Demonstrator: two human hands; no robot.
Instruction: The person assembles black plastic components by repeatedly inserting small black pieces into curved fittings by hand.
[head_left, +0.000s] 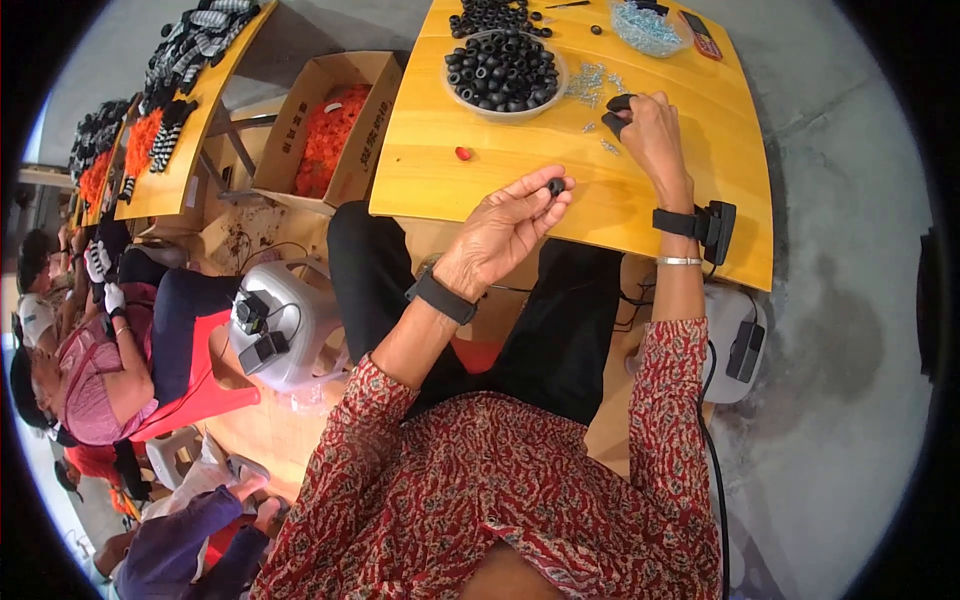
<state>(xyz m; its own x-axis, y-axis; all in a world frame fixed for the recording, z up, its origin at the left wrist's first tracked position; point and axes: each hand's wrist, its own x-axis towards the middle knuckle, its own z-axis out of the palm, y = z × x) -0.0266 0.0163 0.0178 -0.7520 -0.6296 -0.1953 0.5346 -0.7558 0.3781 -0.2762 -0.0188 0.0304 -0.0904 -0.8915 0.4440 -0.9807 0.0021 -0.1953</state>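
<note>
Head view: a small, round, black, plastic-looking piece (556, 187) is pinched by the left hand (506, 222) above the yellow wooden table (425, 150); beside small silver metal pieces (590, 84), the right hand's (652, 134) grip cannot be told.

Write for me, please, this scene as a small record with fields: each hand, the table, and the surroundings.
Left hand: holds a small black part at its fingertips
Right hand: near loose metal pieces; black covers on its fingertips; whether it grips anything cannot be told
Table: yellow
Containers on table: round tub of black parts; clear bowl of metal pieces
Also on table: small red piece; phone-like device
Left of table: cardboard box with orange material
</note>
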